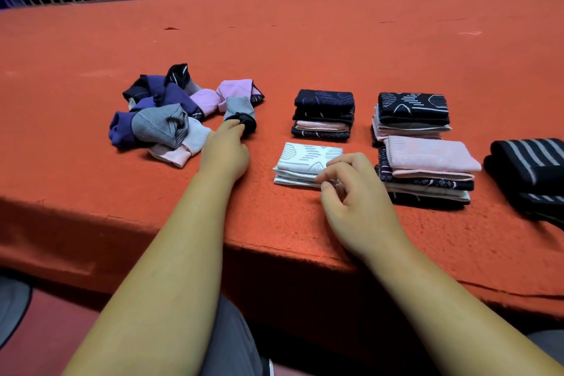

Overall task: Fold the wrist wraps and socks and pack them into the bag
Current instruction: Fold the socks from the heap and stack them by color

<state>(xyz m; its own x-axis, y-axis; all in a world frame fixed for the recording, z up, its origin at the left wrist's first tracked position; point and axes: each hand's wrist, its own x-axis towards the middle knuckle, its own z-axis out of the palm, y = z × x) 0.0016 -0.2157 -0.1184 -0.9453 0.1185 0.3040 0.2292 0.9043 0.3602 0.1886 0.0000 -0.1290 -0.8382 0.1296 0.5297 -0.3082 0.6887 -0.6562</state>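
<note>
A loose heap of socks (pixel 171 113) lies at the centre left of the frame on the fuzzy, felt-like orange table (pixel 305 40), soft knits in purple, lilac, pale pink and ribbed grey, bunched and rounded; at its right edge sits a grey sock with a black rolled end (pixel 242 114); the left hand (pixel 225 148) reaches its fingers onto that black end, though whether they pinch it or only touch it cannot be told; right of it lies a flat, rectangular folded white stack (pixel 302 162) with a pale grey line pattern; the right hand (pixel 354 192), fingers loosely curled, pinches the stack's near right corner between thumb and forefinger; above it stands a neat dark patterned stack (pixel 323 114); further right are a navy-topped stack (pixel 412 114) and, nearer, a pink-topped stack (pixel 427 171) of layered knits; at the right edge lie thick black wrist wraps (pixel 528 171) with grey stripes.
</note>
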